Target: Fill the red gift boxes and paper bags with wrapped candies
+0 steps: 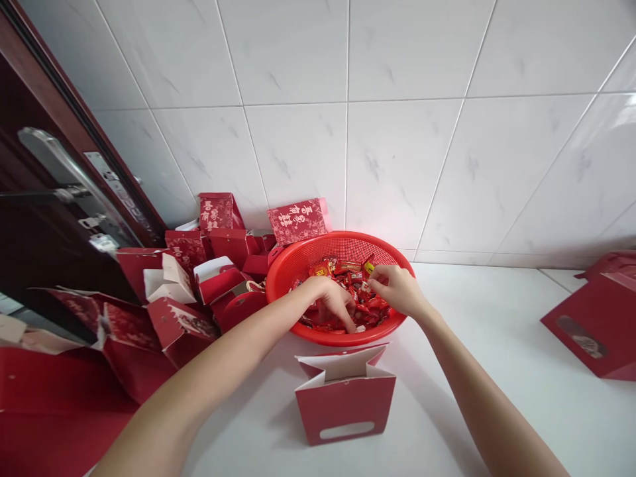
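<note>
Both of my hands are inside a red plastic colander (278,268) that holds many candies in shiny, mostly red wrappers (355,281). My left hand (338,305) points down among the candies at the near side, its fingers curled and partly hidden; what they grip does not show. At the right side, my right hand (395,288) is closed in a pinch on a small wrapped candy, beside a yellow-and-red wrapper (369,267). Just in front of the colander stands a red paper gift box (346,407), its top open and an oval window low on its front.
Many red gift boxes (238,245) are crowded on the left, several with open flaps. One printed box (298,222) leans on the tiled wall (397,165) behind the colander. Another red box (596,324) is at the far right on the white tabletop (497,344). A dark door (40,199) borders the left.
</note>
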{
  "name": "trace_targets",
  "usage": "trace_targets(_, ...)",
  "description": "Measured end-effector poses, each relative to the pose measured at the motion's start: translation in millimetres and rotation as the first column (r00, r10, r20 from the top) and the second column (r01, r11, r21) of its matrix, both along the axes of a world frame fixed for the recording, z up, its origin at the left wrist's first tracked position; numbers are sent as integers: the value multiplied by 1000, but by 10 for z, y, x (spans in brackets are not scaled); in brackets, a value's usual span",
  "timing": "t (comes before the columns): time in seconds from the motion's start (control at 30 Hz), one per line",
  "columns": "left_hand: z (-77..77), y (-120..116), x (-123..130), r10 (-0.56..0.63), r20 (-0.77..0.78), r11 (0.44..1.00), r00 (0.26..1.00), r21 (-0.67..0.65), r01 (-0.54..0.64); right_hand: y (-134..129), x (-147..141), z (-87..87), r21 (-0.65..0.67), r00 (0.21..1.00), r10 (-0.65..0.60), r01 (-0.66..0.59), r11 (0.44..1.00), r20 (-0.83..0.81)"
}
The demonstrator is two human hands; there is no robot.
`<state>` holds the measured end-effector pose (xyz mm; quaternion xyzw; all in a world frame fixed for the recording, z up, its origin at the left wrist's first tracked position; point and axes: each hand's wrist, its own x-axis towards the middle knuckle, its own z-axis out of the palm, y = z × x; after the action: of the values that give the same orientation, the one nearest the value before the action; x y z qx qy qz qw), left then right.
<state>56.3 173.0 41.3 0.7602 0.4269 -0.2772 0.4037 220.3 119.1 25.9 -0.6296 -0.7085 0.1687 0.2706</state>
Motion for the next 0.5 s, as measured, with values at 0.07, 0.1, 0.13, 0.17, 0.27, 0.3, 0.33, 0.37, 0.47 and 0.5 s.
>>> trace_targets(0.07,-9,-36,41,-39,28,998,999,42,38,3,3,-6,9,1000,-3,3,1000,-31)
trace_targets(0.1,-23,-46,63,-76,35,995,997,72,73,5,4,-9,16,999,-7,8,1000,-52)
trace_targets(0.13,-41,-48,80,-118,40,988,992,101,113,8,5,-12,24,997,-14,16,1000,-74)
trace_targets(0.17,-63,-39,91,-158,49,981,986,125,151,12,6,-15,33,995,-24,27,999,-95)
trace_targets(0.27,-119,48,62,-169,120,973,978,178,146,25,7,-24,61,989,-51,60,996,-136)
trace_targets(0.3,-126,91,33,-135,171,977,976,188,102,30,8,-27,70,987,-56,67,995,-149)
trace_targets(0.33,-124,136,-3,-96,239,980,966,195,49,33,10,-31,79,984,-57,72,994,-168)
trace_targets(0.37,-115,179,-41,-58,319,981,946,194,-5,35,13,-36,89,980,-57,75,993,-190)
trace_targets(0.47,-60,285,-139,27,537,970,843,188,-151,38,24,-52,118,965,-54,86,989,-255)
trace_targets(0.5,-41,311,-158,63,574,957,817,197,-213,38,27,-57,128,961,-52,90,988,-272)
